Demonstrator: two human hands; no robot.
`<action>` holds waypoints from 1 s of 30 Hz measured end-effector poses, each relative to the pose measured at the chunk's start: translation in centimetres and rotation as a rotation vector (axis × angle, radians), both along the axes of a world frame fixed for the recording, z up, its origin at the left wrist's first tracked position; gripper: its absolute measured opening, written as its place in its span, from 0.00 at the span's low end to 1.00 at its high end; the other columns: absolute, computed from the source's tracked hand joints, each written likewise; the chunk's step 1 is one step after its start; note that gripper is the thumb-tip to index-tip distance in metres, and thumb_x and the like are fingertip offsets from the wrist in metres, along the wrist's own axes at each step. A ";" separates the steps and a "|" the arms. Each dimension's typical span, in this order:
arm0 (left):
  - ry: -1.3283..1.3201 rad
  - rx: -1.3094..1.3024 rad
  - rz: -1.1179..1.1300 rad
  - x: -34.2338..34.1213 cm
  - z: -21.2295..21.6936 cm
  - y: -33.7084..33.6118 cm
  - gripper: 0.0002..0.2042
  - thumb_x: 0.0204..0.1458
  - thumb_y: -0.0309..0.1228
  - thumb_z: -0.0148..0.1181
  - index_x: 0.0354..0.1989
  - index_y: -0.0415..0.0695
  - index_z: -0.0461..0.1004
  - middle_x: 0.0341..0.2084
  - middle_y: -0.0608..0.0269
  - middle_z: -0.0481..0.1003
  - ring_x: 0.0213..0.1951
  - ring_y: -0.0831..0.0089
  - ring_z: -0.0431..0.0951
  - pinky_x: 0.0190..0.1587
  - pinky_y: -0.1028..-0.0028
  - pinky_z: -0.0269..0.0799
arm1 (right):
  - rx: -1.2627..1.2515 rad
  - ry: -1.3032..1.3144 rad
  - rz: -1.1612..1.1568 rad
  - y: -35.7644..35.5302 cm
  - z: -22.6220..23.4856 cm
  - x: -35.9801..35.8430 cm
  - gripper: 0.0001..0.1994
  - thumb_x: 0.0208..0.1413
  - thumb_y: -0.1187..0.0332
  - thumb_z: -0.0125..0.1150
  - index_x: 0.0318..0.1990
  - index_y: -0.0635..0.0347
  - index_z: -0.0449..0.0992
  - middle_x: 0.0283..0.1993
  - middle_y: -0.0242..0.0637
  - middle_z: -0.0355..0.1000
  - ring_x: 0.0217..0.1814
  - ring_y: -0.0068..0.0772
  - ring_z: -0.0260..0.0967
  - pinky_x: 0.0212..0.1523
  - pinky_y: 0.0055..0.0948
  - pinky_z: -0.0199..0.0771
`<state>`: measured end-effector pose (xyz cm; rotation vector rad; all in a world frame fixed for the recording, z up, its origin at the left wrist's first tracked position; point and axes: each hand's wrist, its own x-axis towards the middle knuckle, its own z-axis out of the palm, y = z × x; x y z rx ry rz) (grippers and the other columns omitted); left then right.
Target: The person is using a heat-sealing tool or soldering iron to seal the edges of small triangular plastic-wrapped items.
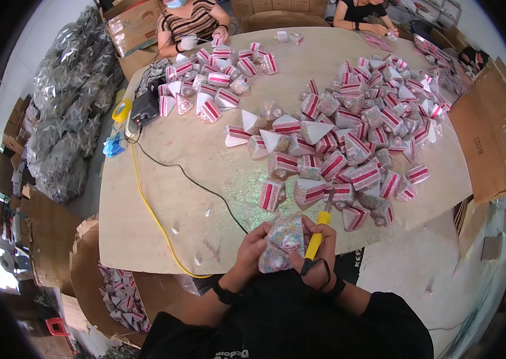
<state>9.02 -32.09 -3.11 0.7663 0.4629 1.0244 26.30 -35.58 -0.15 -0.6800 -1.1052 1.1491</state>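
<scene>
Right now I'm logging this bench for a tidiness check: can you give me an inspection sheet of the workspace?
Surface: pale wooden table, glittery scraps near its front edge.
Job's things: clear pouch of pastel beads; yellow-handled heat tool.
Clutter: heaps of red-striped triangular packets, a second pile at the far left.
Grippers: left hand grips the pouch; right hand holds the tool against it.
Cables: black cord and yellow cord cross the table.
Surroundings: cardboard boxes, silvery bags, two people seated opposite.
</scene>
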 end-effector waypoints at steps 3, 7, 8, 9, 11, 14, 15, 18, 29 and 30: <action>0.039 -0.281 0.068 2.9 0.9 -0.4 0.36 0.58 0.58 0.48 0.59 0.34 0.65 0.51 0.51 0.75 0.52 0.63 0.76 0.58 0.65 0.70 | -0.017 -0.226 -0.103 -0.3 -0.3 -0.1 0.30 0.53 0.79 0.64 0.58 0.57 0.52 0.71 0.57 0.52 0.70 0.40 0.57 0.69 0.39 0.56; -0.165 -0.565 -0.084 4.4 3.4 0.6 0.35 0.62 0.58 0.39 0.59 0.35 0.65 0.50 0.50 0.75 0.51 0.60 0.77 0.58 0.63 0.70 | 0.004 -0.267 -0.274 -0.1 -0.4 0.8 0.28 0.54 0.79 0.62 0.58 0.58 0.53 0.69 0.58 0.55 0.71 0.42 0.55 0.71 0.38 0.52; -0.262 -0.672 -0.200 4.5 3.6 0.9 0.35 0.62 0.59 0.38 0.59 0.36 0.65 0.49 0.51 0.75 0.51 0.60 0.77 0.58 0.63 0.70 | 0.012 -0.272 -0.284 -0.1 -0.4 1.0 0.28 0.54 0.79 0.62 0.58 0.58 0.53 0.69 0.58 0.55 0.71 0.42 0.55 0.71 0.38 0.52; -0.392 -0.674 -0.304 4.4 1.8 0.8 0.35 0.60 0.59 0.44 0.59 0.36 0.64 0.48 0.52 0.75 0.51 0.60 0.76 0.59 0.62 0.70 | 0.020 -0.281 -0.321 -0.3 -0.4 1.2 0.28 0.54 0.80 0.61 0.58 0.58 0.53 0.69 0.58 0.55 0.71 0.42 0.56 0.71 0.38 0.52; -0.297 -0.552 -0.281 4.6 0.3 -0.7 0.34 0.59 0.57 0.47 0.61 0.37 0.62 0.50 0.51 0.73 0.53 0.60 0.75 0.59 0.62 0.70 | 0.027 -0.293 -0.367 -0.4 -0.6 1.8 0.27 0.54 0.81 0.60 0.58 0.58 0.53 0.69 0.58 0.55 0.70 0.42 0.56 0.71 0.38 0.52; -0.236 -0.296 -0.349 4.4 0.8 -0.6 0.36 0.57 0.50 0.57 0.66 0.41 0.52 0.57 0.49 0.67 0.58 0.59 0.71 0.59 0.59 0.69 | -0.048 -0.380 -0.478 -0.6 -1.1 2.5 0.27 0.54 0.82 0.59 0.58 0.58 0.53 0.68 0.58 0.56 0.69 0.42 0.58 0.70 0.39 0.52; -0.173 -0.209 -0.355 4.2 1.3 -0.5 0.37 0.56 0.49 0.58 0.67 0.41 0.50 0.58 0.49 0.66 0.59 0.58 0.70 0.59 0.59 0.69 | -0.047 -0.344 -0.482 -0.7 -1.7 2.6 0.26 0.54 0.82 0.58 0.58 0.58 0.53 0.68 0.59 0.56 0.69 0.42 0.58 0.69 0.39 0.53; -0.081 -0.145 -0.370 3.7 2.7 -0.7 0.38 0.57 0.47 0.59 0.68 0.40 0.48 0.58 0.49 0.65 0.57 0.59 0.71 0.58 0.61 0.70 | -0.014 -0.337 -0.486 -0.7 -1.9 2.8 0.25 0.55 0.80 0.59 0.56 0.59 0.53 0.69 0.58 0.55 0.66 0.41 0.60 0.67 0.38 0.58; -0.279 -0.483 -0.427 2.5 0.5 0.4 0.32 0.63 0.55 0.45 0.60 0.36 0.63 0.45 0.51 0.75 0.39 0.61 0.78 0.35 0.70 0.74 | -0.061 -0.088 -0.291 -0.4 -0.3 1.0 0.21 0.60 0.74 0.55 0.56 0.59 0.52 0.64 0.54 0.61 0.59 0.33 0.62 0.64 0.36 0.57; -0.264 -0.511 -0.376 2.5 0.6 0.4 0.32 0.63 0.55 0.43 0.61 0.37 0.62 0.45 0.50 0.75 0.39 0.61 0.78 0.33 0.70 0.74 | 0.013 -0.150 -0.318 0.0 -0.3 0.9 0.21 0.60 0.73 0.55 0.57 0.59 0.53 0.64 0.54 0.61 0.59 0.34 0.62 0.64 0.37 0.57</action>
